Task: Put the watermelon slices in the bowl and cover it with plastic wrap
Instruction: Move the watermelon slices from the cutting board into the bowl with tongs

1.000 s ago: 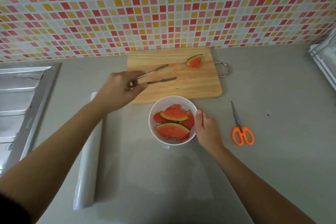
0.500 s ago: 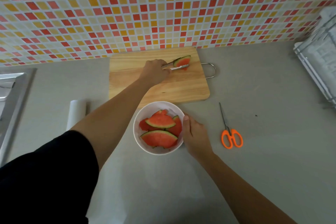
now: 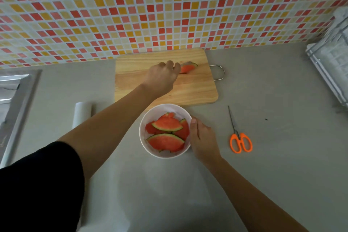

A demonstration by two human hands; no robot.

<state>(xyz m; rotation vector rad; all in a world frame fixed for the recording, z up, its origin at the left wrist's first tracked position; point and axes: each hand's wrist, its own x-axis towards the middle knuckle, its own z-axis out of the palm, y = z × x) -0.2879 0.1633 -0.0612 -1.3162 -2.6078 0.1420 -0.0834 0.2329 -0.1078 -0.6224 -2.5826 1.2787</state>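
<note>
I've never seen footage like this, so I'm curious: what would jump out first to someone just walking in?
The red, orange and yellow mosaic wall fills the top. In the middle, the right hand grips a white bowl of red watermelon slices, while the left hand reaches one more slice on the wooden cutting board behind it. Bright orange scissors lie on the counter to the right.

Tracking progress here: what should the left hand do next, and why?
Probably lift the last slice off the cutting board and carry it to the bowl: the left hand holds tongs at it, and the right hand steadies the bowl.
</note>
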